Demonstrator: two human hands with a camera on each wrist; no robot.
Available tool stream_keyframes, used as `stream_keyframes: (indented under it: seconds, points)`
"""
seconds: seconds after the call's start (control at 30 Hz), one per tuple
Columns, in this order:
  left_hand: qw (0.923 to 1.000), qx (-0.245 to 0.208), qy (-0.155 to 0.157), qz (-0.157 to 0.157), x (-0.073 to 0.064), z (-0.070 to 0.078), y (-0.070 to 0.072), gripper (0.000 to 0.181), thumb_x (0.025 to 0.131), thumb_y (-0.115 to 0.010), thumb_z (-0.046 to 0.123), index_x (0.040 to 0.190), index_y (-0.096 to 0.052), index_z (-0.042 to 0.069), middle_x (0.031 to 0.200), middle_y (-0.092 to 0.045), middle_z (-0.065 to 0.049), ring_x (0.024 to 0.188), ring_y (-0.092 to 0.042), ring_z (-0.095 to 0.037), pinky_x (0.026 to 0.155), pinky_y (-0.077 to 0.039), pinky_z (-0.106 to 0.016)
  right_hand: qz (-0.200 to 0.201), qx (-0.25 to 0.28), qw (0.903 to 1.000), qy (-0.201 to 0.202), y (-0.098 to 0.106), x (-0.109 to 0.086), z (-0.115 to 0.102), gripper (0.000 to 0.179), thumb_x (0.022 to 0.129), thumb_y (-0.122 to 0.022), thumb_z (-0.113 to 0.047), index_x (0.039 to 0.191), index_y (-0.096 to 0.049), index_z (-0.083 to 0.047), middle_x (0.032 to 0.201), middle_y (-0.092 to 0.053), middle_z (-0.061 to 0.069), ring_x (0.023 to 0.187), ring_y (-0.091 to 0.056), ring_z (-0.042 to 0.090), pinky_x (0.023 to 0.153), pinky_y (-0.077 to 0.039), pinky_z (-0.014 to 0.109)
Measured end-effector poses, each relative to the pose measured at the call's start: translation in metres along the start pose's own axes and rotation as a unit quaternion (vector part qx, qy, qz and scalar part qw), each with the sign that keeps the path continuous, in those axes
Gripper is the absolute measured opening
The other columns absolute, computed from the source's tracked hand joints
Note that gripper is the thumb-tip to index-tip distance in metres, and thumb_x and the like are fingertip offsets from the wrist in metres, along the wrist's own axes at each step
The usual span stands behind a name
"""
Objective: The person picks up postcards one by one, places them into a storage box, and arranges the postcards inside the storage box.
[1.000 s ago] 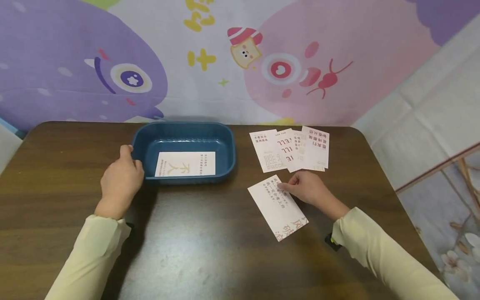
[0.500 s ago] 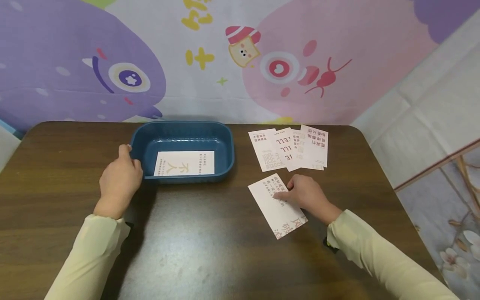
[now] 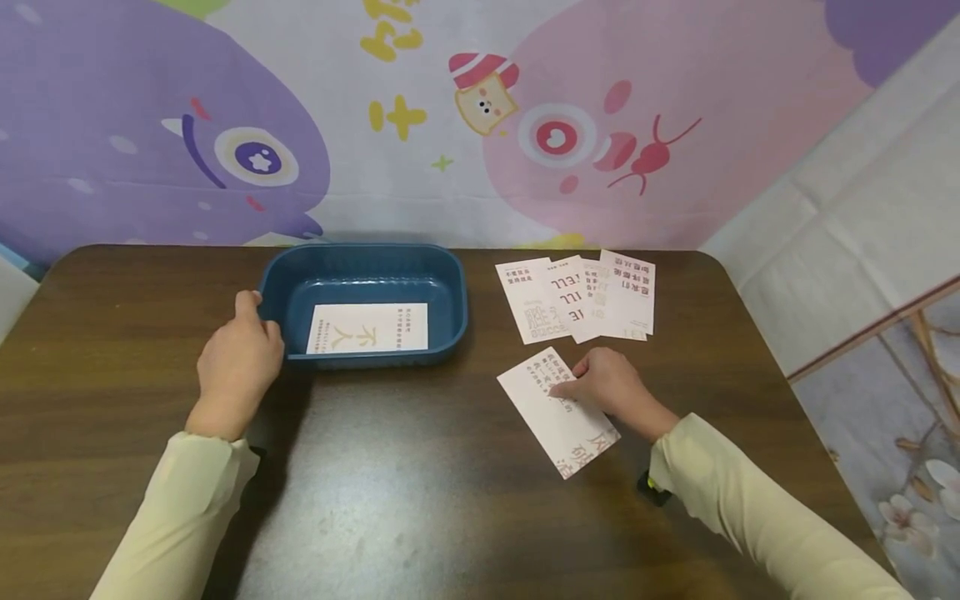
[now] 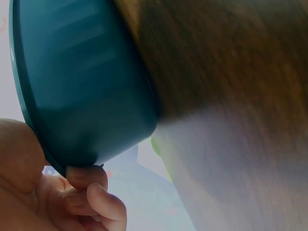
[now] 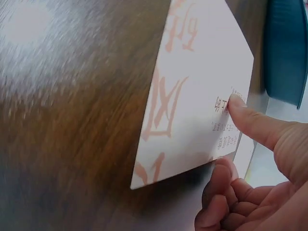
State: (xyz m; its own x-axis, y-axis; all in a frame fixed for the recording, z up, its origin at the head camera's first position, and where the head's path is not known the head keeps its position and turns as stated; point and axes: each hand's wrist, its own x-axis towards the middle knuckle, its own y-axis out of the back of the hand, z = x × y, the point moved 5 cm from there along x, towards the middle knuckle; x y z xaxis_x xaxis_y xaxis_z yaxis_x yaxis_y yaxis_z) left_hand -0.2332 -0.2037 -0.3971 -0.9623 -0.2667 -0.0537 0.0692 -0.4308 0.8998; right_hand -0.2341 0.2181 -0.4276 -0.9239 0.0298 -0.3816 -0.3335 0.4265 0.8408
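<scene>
A blue rectangular tray (image 3: 453,329) stands at the back left of the table with a printed white card (image 3: 408,321) inside. My left hand (image 3: 238,358) grips the tray's left end; in the left wrist view the thumb lies at the rim and the curled fingers (image 4: 108,202) are at the outer wall. My right hand (image 3: 615,387) pinches another printed card (image 3: 536,408) by its right long edge. In the right wrist view the thumb (image 5: 252,118) presses on the printed face and the fingers curl beneath the edge.
Several overlapping printed cards (image 3: 525,304) lie fanned at the back right of the brown wooden table (image 3: 360,500). A cartoon-print cloth (image 3: 420,192) hangs right behind the table's back edge. A pale panel (image 3: 847,233) stands along the right side.
My right thumb has slid further in over the card, and the card's lower end has swung slightly right. The left hand stays at the tray, which has barely changed place.
</scene>
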Motion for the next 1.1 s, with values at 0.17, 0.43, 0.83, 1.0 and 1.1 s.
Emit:
stream_keyframes:
  seconds: [0.17, 0.43, 0.83, 1.0, 1.1]
  points:
    - [1.0, 0.001, 0.001, 0.001, 0.0, 0.0, 0.0, 0.046, 0.094, -0.028, 0.019, 0.135, -0.031, -0.002, 0.089, -0.059, -0.034, 0.069, -0.056, -0.043, 0.05, -0.037, -0.044, -0.023, 0.035, 0.9989, -0.023, -0.003, 0.003, 0.005, 0.036, 0.073, -0.078, -0.031, 0.087, -0.065, -0.001, 0.084, -0.062, 0.01, 0.064, -0.056, 0.015, 0.052, -0.044, 0.025]
    - [1.0, -0.001, -0.004, -0.001, 0.001, 0.0, 0.0, 0.046, 0.094, -0.028, 0.019, 0.135, -0.031, -0.002, 0.079, -0.059, -0.029, 0.062, -0.053, -0.037, 0.048, -0.036, -0.041, -0.004, 0.076, 0.9971, 0.0, 0.005, 0.002, 0.0, 0.03, 0.086, -0.063, -0.019, 0.105, -0.054, 0.003, 0.084, -0.052, 0.01, 0.07, -0.051, 0.017, 0.056, -0.041, 0.025]
    - [1.0, -0.002, -0.001, -0.002, 0.0, -0.001, -0.001, 0.046, 0.094, -0.028, 0.02, 0.135, -0.031, -0.003, 0.078, -0.059, -0.03, 0.06, -0.053, -0.036, 0.047, -0.036, -0.04, 0.029, 0.124, 0.991, 0.041, 0.01, 0.007, 0.001, 0.024, 0.093, -0.046, -0.015, 0.111, -0.055, -0.003, 0.092, -0.055, 0.009, 0.08, -0.051, 0.019, 0.07, -0.039, 0.028]
    - [1.0, 0.0, 0.001, -0.001, 0.001, -0.001, -0.001, 0.046, 0.095, -0.029, 0.02, 0.135, -0.031, -0.002, 0.078, -0.059, -0.029, 0.061, -0.053, -0.036, 0.047, -0.036, -0.04, 0.044, 0.139, 0.9868, 0.072, 0.021, 0.008, -0.005, 0.027, 0.092, -0.048, -0.016, 0.114, -0.056, -0.003, 0.088, -0.053, 0.007, 0.075, -0.048, 0.017, 0.069, -0.038, 0.028]
    - [1.0, 0.001, 0.003, -0.003, 0.002, -0.002, -0.001, 0.047, 0.095, -0.029, 0.021, 0.136, -0.031, -0.002, 0.077, -0.059, -0.028, 0.061, -0.052, -0.035, 0.048, -0.036, -0.04, 0.054, 0.134, 0.9856, 0.088, 0.029, 0.009, -0.01, 0.024, 0.091, -0.048, -0.016, 0.109, -0.059, -0.003, 0.088, -0.055, 0.007, 0.076, -0.049, 0.018, 0.071, -0.038, 0.028]
